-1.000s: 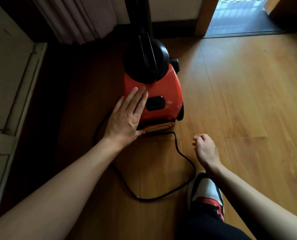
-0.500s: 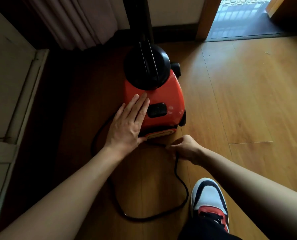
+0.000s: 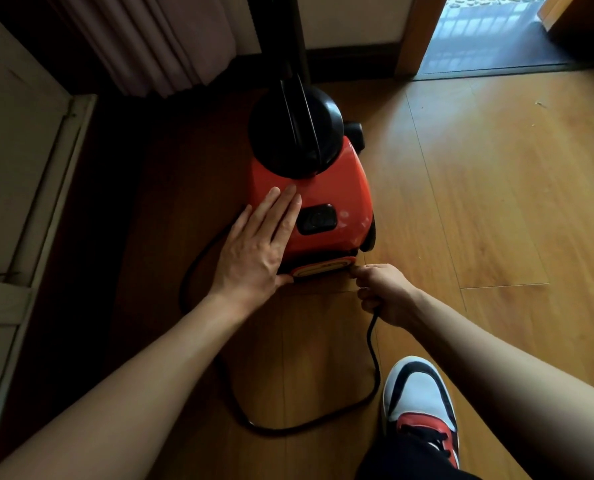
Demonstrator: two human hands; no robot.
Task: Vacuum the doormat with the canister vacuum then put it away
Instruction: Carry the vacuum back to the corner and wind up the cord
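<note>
The orange canister vacuum (image 3: 326, 188) sits on the wood floor (image 3: 496, 202), left hand (image 3: 254, 251) pressed flat on its shell, fingers straight and together; right hand (image 3: 385, 296) fists the black cord (image 3: 375, 368) at its rear. Cord-handling step, seemingly; next calls for a steady, straight draw
</note>
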